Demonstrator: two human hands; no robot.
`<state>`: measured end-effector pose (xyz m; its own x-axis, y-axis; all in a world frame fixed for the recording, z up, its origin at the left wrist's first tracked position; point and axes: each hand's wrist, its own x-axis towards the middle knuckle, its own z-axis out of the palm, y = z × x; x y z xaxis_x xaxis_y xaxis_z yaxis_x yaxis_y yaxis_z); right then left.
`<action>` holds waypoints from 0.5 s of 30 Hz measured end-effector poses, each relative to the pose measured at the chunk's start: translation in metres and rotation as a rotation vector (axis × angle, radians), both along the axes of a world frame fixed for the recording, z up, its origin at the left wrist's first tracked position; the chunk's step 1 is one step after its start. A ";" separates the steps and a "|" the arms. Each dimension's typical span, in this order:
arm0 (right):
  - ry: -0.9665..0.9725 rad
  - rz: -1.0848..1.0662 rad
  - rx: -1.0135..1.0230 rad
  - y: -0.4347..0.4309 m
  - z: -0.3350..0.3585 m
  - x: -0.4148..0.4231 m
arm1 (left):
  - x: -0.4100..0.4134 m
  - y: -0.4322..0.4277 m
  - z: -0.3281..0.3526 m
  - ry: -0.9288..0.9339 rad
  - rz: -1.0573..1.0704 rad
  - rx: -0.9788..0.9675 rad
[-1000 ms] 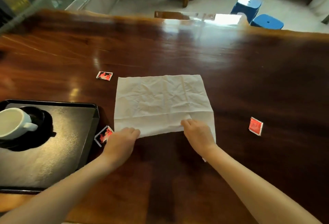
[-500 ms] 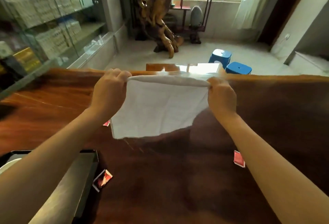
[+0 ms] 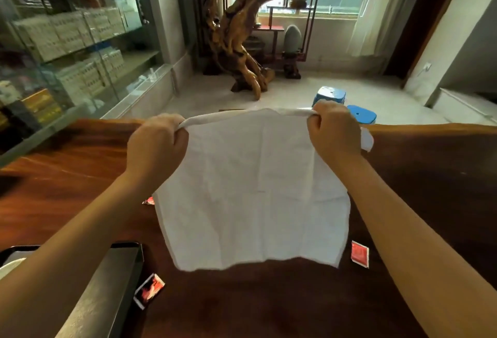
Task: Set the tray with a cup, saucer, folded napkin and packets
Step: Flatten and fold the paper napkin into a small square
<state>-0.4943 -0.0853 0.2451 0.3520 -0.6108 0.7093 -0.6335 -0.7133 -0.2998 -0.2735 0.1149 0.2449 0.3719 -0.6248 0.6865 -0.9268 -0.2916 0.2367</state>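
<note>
A white napkin hangs unfolded in the air above the wooden table. My left hand grips its top left corner and my right hand grips its top right corner, the top edge bunched between them. A black tray lies at the lower left, largely behind my left forearm; a sliver of the white cup shows at its left. One red packet lies beside the tray, another right of the napkin, and a third peeks out behind the napkin's left edge.
Beyond the table's far edge stand two blue stools, a carved wooden root sculpture and a glass display cabinet along the left wall.
Both hands lifted the napkin off the table and now hold it up hanging by its near corners. The camera tilted up; the napkin hangs lower and wider than half a second ago.
</note>
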 end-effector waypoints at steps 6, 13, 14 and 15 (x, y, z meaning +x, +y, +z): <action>0.457 -0.039 0.231 -0.040 -0.090 0.019 | 0.047 -0.043 -0.081 0.231 -0.040 0.442; 0.703 -0.103 0.319 -0.082 -0.152 0.062 | 0.099 -0.102 -0.154 0.257 0.016 0.651; 0.723 -0.106 0.321 -0.088 -0.162 0.068 | 0.107 -0.109 -0.166 0.251 0.024 0.666; 0.741 -0.110 0.324 -0.094 -0.173 0.074 | 0.115 -0.115 -0.177 0.243 0.033 0.684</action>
